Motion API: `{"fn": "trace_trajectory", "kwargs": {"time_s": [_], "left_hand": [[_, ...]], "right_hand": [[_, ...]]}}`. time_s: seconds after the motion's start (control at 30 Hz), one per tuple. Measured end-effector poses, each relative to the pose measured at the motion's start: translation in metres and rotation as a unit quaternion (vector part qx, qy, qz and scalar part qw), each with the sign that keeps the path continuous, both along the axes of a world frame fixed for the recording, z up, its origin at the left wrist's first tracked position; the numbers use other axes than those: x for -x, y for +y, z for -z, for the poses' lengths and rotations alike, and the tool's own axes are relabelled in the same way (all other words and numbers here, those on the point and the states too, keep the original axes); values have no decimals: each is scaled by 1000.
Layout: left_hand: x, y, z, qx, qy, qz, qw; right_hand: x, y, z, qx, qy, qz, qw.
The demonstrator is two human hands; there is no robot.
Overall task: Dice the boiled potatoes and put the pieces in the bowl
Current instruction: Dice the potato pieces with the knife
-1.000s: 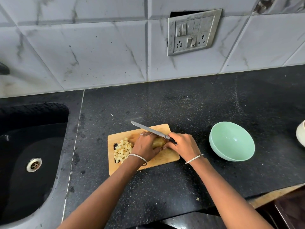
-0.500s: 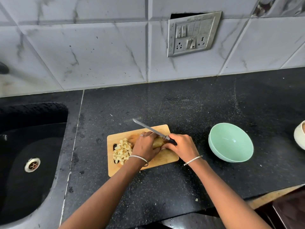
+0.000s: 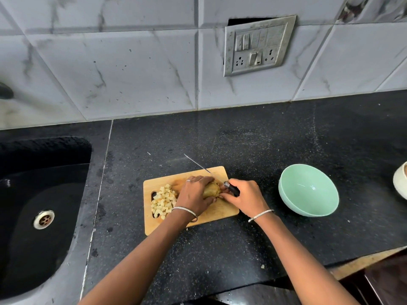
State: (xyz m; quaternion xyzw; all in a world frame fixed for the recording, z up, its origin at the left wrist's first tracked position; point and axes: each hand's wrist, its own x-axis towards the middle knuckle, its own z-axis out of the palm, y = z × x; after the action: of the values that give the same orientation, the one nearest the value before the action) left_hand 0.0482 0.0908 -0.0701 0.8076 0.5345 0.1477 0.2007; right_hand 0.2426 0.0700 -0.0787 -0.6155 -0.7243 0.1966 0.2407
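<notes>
Soft, even light keeps the white tiles [image 3: 132, 69] at twelve o'clock bright, while the black counter [image 3: 242, 139] shows a dull sheen at centre. The sink [image 3: 28, 190] at nine o'clock is dark. A small glint marks the bowl [image 3: 308, 194] at three o'clock. Wide-angle distortion bends lines near the edges.

The cutting board [image 3: 222, 213] is sitting mid-table [image 3: 242, 139], nearer the front edge. The diced pieces [image 3: 164, 201] are lying on its left end and the potato [image 3: 211, 190] on its right half, under the left grip [image 3: 193, 194]. The knife [image 3: 198, 165], in the right grip [image 3: 244, 199], is reaching past the board's back edge. The bowl [image 3: 308, 194] is standing apart to the right, and the sink [image 3: 44, 194] is lying at the table's left end.
</notes>
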Motion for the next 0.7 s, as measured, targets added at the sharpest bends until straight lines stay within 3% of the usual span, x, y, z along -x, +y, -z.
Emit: {"fn": "trace_trajectory", "kwargs": {"time_s": [0.7], "left_hand": [[-12,-3,1,-9,2,-49,999]], "right_hand": [[5,-6,-11,23,17,6,1000]]}}
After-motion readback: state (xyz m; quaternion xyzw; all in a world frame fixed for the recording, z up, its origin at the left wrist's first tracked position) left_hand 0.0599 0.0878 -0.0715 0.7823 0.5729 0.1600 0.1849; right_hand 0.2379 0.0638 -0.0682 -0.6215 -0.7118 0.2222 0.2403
